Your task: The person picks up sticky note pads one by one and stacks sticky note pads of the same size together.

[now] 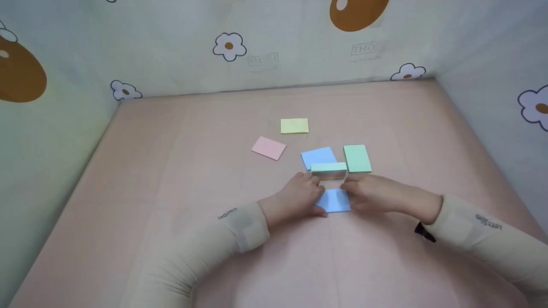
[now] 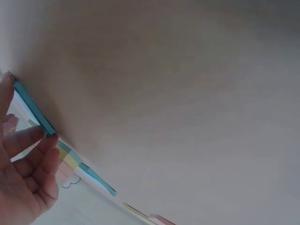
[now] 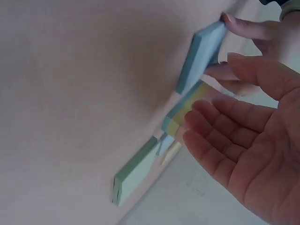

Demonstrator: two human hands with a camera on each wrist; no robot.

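Observation:
A blue note pad [image 1: 334,200] lies on the pink table [image 1: 171,171] between my two hands. My left hand [image 1: 299,196] holds it by its left edge, thumb on one corner and fingers on the other. The left wrist view shows those fingers [image 2: 44,140] on the pad's edge [image 2: 30,108]. My right hand [image 1: 372,194] stays just right of the pad, palm open and fingers straight [image 3: 234,117], holding nothing. A thick pad with a teal top [image 1: 328,169] stands just beyond my fingertips; its layered side [image 3: 187,105] shows in the right wrist view.
More pads lie beyond: a second blue one [image 1: 317,156], green [image 1: 357,158], pink [image 1: 268,148], yellow [image 1: 294,125]. Walls of flower-printed cloth [image 1: 231,47] close in the table at the back and both sides.

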